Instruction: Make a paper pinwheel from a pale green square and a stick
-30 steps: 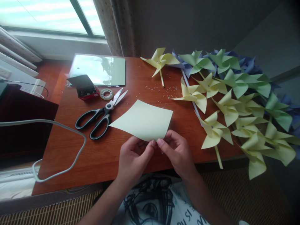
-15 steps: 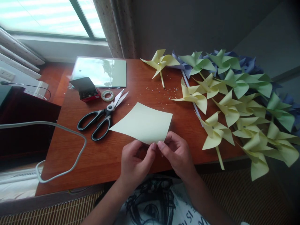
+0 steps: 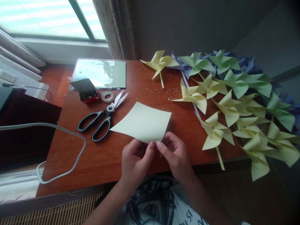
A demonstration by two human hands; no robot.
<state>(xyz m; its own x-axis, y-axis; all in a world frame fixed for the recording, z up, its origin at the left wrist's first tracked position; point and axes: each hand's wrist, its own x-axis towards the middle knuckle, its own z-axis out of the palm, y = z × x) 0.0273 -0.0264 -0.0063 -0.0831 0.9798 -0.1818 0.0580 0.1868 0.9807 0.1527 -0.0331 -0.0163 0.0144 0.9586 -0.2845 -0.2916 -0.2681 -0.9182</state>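
Note:
A pale yellow square of paper (image 3: 142, 122) is held just above the wooden table (image 3: 98, 159), tilted like a diamond. My left hand (image 3: 136, 161) and my right hand (image 3: 174, 153) both pinch its near corner, thumbs and forefingers meeting there. Black-handled scissors (image 3: 102, 117) lie to the left of the paper, blades pointing away from me.
Several yellow, green and blue paper pinwheels (image 3: 234, 97) cover the table's right side. A tape roll (image 3: 107, 96), a small open red box (image 3: 86, 90) and a glossy sheet (image 3: 99, 73) sit at the back left. A grey cable (image 3: 70, 134) loops over the left edge. Paper scraps (image 3: 161, 90) are scattered.
The hands and the paper have shifted only slightly; the view has drifted a little. The pinch on the corner is the same.

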